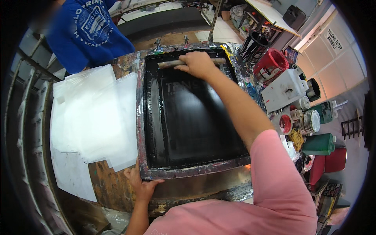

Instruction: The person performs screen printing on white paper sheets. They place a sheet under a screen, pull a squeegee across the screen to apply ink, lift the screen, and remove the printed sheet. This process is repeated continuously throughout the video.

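Note:
A screen printing frame [141,117] lies on the worktable, its mesh covered in glossy black ink with faint lettering. Across its far end, my right hand [197,64] is closed over the wooden handle of a squeegee [168,64]. The squeegee's blade is mostly hidden against the dark ink. Down at the frame's near left corner, my left hand [141,185] grips the edge, thumb along the front side and a finger up the left side. Beside the frame on the left lies a spread stack of white translucent sheets [88,113].
Metal clamps [186,41] stand along the frame's far edge. On the right are a red bucket [272,62], a white jerrycan [284,90], green containers [319,144] and several paint tubs. A person in a blue shirt [90,31] is at the far left. A rack [29,137] runs along the left.

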`<move>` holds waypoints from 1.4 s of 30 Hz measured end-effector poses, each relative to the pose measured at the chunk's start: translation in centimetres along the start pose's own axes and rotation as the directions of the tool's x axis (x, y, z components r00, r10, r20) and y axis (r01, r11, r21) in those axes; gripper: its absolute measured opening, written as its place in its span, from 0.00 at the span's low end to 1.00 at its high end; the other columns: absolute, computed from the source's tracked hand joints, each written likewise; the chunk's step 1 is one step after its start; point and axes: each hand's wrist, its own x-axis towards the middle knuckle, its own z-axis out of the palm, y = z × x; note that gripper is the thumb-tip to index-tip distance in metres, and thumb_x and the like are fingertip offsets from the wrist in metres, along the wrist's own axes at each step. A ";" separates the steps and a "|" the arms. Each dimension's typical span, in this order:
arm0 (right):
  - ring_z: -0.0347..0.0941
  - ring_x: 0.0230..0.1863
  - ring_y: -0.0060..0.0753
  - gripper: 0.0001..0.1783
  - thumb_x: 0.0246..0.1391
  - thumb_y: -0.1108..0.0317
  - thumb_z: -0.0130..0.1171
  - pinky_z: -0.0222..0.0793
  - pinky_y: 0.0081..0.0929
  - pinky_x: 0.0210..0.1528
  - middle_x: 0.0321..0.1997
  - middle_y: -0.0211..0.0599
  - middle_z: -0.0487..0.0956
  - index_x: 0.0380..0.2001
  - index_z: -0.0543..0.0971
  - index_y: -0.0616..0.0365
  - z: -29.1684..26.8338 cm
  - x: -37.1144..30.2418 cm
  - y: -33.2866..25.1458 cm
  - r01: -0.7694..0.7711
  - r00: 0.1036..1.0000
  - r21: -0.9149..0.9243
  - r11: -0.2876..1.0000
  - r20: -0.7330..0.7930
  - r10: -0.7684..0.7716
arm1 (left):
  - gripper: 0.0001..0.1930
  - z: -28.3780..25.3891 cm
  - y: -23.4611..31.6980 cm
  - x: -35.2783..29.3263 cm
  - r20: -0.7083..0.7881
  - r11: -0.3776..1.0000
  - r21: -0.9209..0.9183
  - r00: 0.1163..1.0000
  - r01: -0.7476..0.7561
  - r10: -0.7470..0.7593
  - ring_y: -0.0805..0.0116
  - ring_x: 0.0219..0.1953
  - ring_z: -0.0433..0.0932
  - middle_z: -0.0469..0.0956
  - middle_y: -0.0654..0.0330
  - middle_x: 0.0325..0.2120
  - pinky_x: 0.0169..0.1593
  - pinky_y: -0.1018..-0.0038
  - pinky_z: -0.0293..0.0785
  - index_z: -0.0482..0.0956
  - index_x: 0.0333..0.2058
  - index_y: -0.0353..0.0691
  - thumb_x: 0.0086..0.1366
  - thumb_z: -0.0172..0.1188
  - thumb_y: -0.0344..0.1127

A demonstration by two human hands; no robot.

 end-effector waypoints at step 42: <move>0.75 0.26 0.38 0.30 0.70 0.49 0.47 0.71 0.48 0.56 0.18 0.36 0.76 0.18 0.77 0.56 -36.4 -5.5 -19.9 -0.265 0.963 -0.193 0.945 0.004 0.271 | 0.10 8.2 1.8 31.9 -0.137 0.923 -0.263 0.958 -0.280 0.252 0.64 0.28 0.79 0.84 0.48 0.31 0.35 0.69 0.74 0.84 0.44 0.33 0.76 0.66 0.36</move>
